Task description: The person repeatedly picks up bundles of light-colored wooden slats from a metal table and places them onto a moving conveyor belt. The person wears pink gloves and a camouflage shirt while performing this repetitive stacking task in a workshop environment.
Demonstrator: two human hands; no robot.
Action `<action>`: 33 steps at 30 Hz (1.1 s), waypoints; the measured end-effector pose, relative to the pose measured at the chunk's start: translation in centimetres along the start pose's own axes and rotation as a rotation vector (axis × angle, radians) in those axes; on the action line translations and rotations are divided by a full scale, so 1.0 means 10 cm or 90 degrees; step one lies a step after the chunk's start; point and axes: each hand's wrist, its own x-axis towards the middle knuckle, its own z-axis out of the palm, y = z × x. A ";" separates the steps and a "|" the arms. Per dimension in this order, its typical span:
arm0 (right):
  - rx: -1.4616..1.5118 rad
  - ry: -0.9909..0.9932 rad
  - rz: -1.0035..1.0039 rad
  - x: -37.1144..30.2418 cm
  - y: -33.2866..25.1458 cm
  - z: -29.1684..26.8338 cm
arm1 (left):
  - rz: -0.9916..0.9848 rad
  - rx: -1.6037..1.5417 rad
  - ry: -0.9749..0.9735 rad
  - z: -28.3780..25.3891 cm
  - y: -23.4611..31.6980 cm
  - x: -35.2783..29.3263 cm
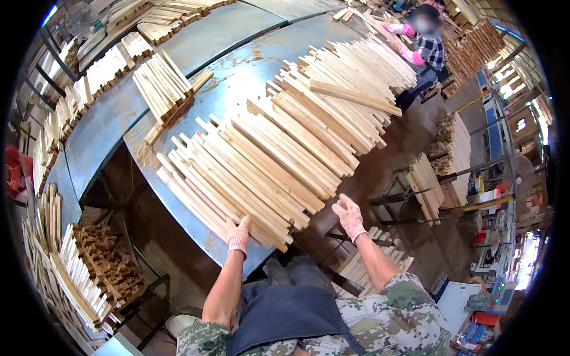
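Long, narrow wooden strips [261, 157] lie side by side in a wide layer on a metal-topped table [145, 154], their near ends toward me. My left hand [238, 233], in a pale work glove, rests at the near ends of the leftmost strips with thumb and fingers apart. My right hand [349, 215], gloved too, hovers just beyond the table's edge near the strip ends, fingers apart and holding nothing. One wooden strip [356, 97] lies slantwise on top of the others farther right.
A smaller bundle of strips [163, 86] sits farther back on the table. Stacked wood [101, 267] stands at lower left, and more strips [424, 187] lean on a rack at right. A co-worker [424, 44] in pink sleeves handles wood at the far right end.
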 end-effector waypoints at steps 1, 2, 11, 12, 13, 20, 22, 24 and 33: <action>-0.109 0.019 -0.040 0.24 -0.19 0.02 | -0.018 0.000 0.009 -0.04 0.06 -0.03; -0.219 0.036 -0.077 0.42 -0.58 0.03 | -0.041 0.001 0.017 -0.11 0.09 -0.09; -0.435 -0.093 -0.168 2.09 -0.67 0.16 | 0.018 -0.018 0.057 0.37 0.86 -0.48; -0.446 -0.109 -0.149 2.18 -0.69 0.16 | 0.023 -0.012 0.058 0.43 1.00 -0.50; -0.406 -0.111 -0.159 2.28 -0.64 0.13 | -0.041 0.014 0.059 0.47 1.00 -0.41; -0.470 -0.055 -0.153 2.70 -0.62 0.07 | -0.014 0.118 0.100 0.58 1.21 -0.50; -0.479 -0.113 -0.057 2.76 -0.68 0.16 | 0.004 0.106 0.107 0.55 1.00 -0.37; -0.476 -0.126 -0.021 2.65 -1.10 0.11 | -0.028 0.067 0.110 0.56 0.81 -0.31; -0.140 -0.219 -0.151 2.89 -0.88 0.06 | 0.032 0.453 0.114 0.42 0.95 -0.35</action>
